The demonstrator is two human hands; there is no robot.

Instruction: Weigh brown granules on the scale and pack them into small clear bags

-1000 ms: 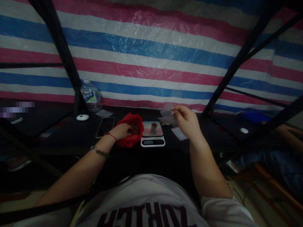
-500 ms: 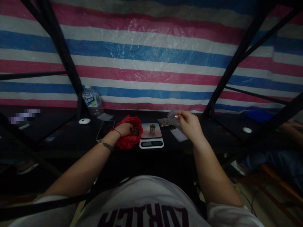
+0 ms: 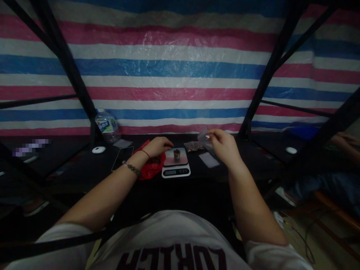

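Observation:
My left hand point(image 3: 158, 146) hovers over the red plastic bag point(image 3: 150, 170), fingers bent together and pointing toward a small metal cup point(image 3: 177, 154). What the fingertips hold, if anything, is too small to make out. Brown dried bits heap up at the cup's rim, and more bits lie inside the red bag. The cup stands on the steel plate of a white digital kitchen scale point(image 3: 176, 172). On the right, my right hand point(image 3: 223, 144) pinches a clear plastic bag point(image 3: 203, 135) by its edge. Beside it lies a filled clear bag of brown bits point(image 3: 194, 146).
Flat clear bags point(image 3: 209, 160) lie right of the scale. A phone point(image 3: 122, 158), a white oval device point(image 3: 98, 150) and a large plastic bottle point(image 3: 107, 127) are at the left. Black metal posts point(image 3: 254, 88) frame the black table. Another person's hand point(image 3: 347, 144) shows at far right.
My left hand has come up out of the red bag and moved right toward the cup. My right hand keeps its pinch on the clear bag. The view has shifted slightly.

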